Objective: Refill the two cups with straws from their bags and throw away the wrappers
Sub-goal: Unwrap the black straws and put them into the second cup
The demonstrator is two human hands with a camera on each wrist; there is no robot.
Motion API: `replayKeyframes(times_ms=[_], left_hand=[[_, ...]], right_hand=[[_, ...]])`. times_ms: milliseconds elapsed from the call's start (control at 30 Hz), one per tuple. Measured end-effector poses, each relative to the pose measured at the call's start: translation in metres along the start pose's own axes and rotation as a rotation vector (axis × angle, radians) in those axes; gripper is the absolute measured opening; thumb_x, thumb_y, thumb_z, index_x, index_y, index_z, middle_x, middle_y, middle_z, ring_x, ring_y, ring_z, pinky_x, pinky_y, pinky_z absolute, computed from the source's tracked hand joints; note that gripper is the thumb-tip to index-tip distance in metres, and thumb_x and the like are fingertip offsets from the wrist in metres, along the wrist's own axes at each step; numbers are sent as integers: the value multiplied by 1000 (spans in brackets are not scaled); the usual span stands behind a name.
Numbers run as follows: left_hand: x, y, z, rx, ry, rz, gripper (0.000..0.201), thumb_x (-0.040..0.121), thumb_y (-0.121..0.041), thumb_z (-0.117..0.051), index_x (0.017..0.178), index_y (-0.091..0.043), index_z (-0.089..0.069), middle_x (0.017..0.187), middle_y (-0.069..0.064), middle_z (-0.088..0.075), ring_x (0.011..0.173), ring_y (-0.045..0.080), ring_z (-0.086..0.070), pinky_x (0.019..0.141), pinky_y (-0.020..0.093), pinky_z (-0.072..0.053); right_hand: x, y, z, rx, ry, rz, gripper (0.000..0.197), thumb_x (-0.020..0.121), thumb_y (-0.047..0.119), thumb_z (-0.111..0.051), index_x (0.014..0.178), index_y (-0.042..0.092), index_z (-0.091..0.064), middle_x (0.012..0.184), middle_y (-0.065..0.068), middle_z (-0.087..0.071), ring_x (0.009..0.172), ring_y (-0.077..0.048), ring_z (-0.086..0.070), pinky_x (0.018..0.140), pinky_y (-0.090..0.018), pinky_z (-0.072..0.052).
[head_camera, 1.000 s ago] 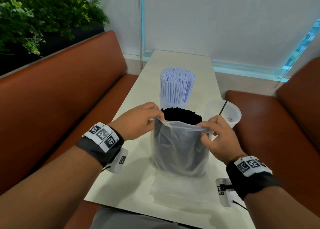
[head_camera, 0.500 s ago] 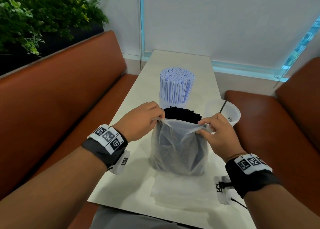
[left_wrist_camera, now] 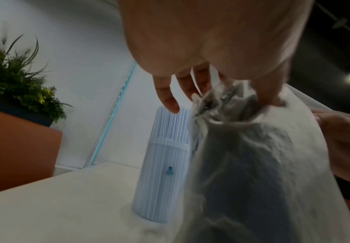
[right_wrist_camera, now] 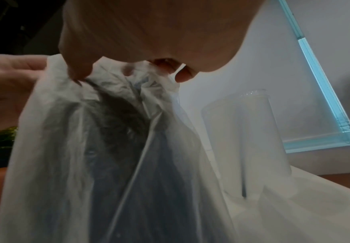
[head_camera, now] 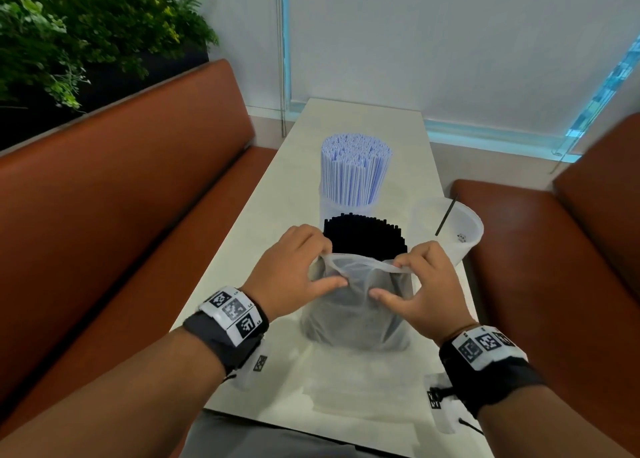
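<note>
A translucent plastic bag (head_camera: 353, 315) stands upright on the table (head_camera: 277, 222) with black straws (head_camera: 367, 237) sticking out of its open top. My left hand (head_camera: 294, 274) grips the bag's rim on the left, my right hand (head_camera: 422, 284) grips it on the right, thumbs pressed on the near side. Behind it, a clear cup (head_camera: 346, 208) holds a full bundle of white-blue straws (head_camera: 356, 170). A second clear cup (head_camera: 450, 229) at the right holds one black straw (head_camera: 446, 216). The wrist views show the crumpled bag (left_wrist_camera: 253, 156) (right_wrist_camera: 107, 148) bunched under each hand.
A flat empty clear wrapper (head_camera: 367, 388) lies on the table in front of the bag. Brown bench seats (head_camera: 121, 232) (head_camera: 554, 267) flank the narrow table. Plants (head_camera: 69, 34) sit behind the left bench. A window blind (head_camera: 450, 41) closes the far end.
Both hands have drawn closer together and slid the bag's rim down, so more of the black straws stands exposed above it.
</note>
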State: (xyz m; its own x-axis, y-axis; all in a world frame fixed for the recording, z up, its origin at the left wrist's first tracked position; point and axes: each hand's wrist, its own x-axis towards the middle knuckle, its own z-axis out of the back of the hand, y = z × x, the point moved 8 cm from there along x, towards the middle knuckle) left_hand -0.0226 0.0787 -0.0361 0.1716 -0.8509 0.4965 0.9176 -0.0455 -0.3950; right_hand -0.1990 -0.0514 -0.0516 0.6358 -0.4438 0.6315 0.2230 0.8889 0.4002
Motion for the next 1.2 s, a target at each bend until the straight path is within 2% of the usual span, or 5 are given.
replayKeyframes(times_ms=[200,600,800,1000,1200], left_hand=[[-6,-12,-6,86,-171,-63,26,72,-9,-84,76,-14,-59,91,1,-53,82,19,-48,54,31,-46],[-41,11,-53,90,45,-139,12,86,-30,-69,93,-21,-70,98,2,-52,89,18,-46,60,27,-45],[-55,24,-71,57,181,-85,20,90,-39,-69,106,-28,-67,101,-5,-50,91,12,-47,61,23,-45],[-55,29,-84,49,329,-24,34,87,-48,-65,116,-30,-62,110,-8,-46,102,9,-41,73,27,-49],[-30,19,-73,27,269,-6,24,93,-27,-67,116,-20,-65,108,-3,-51,94,10,-45,75,24,-39]], right_hand=[[1,11,-2,-73,-51,98,33,64,29,-87,63,14,-57,79,0,-50,71,-23,-47,63,-39,-40],[-35,-11,-19,-42,26,-32,30,59,9,-92,73,12,-66,83,1,-56,77,-21,-55,64,-35,-52],[-60,-26,-31,-16,109,-132,27,68,29,-90,82,18,-70,94,8,-55,85,-14,-59,68,-34,-57],[-87,-54,-52,-66,345,-429,63,61,79,-71,107,42,-50,143,12,-29,110,-6,-46,90,-27,-46],[-57,-51,-55,29,378,-562,40,80,23,-68,105,37,-40,110,5,-54,82,-15,-57,74,-37,-52]])
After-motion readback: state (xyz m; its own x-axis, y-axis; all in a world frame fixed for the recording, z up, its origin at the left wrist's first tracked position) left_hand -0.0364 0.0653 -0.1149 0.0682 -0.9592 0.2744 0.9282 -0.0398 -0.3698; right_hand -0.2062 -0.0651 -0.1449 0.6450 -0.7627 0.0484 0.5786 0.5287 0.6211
